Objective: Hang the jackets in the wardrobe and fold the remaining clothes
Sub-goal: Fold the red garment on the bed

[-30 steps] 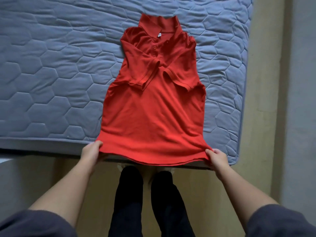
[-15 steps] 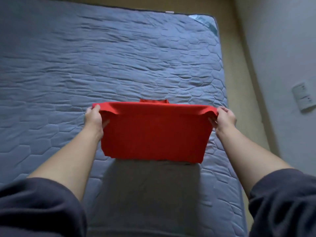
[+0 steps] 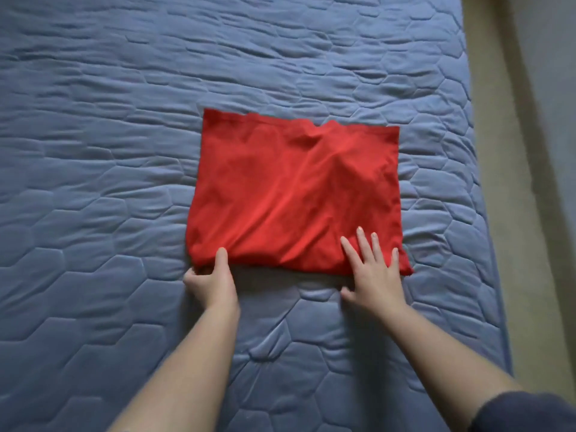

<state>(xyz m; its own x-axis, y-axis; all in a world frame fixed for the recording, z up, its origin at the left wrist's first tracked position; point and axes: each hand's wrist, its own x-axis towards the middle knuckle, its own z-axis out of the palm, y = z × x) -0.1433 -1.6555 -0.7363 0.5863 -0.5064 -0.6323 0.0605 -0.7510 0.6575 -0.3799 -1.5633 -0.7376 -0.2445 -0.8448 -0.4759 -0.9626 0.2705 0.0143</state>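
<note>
The red polo shirt (image 3: 293,188) lies folded in half as a rough rectangle on the blue quilted mattress (image 3: 109,151); its collar and sleeves are hidden inside the fold. My left hand (image 3: 212,280) grips the near left corner of the fold, thumb on top and fingers tucked beneath. Flat on the near right corner rests my right hand (image 3: 372,275), its fingers straight and spread over the cloth.
The mattress ends at the right, where a strip of beige floor (image 3: 511,213) runs beside a grey wall (image 3: 554,88). Bare quilted surface stretches to the left of the shirt and beyond it.
Both hands carried the shirt's hem up and over, folding it in half. They have since let the hem go and now sit at the near folded edge.
</note>
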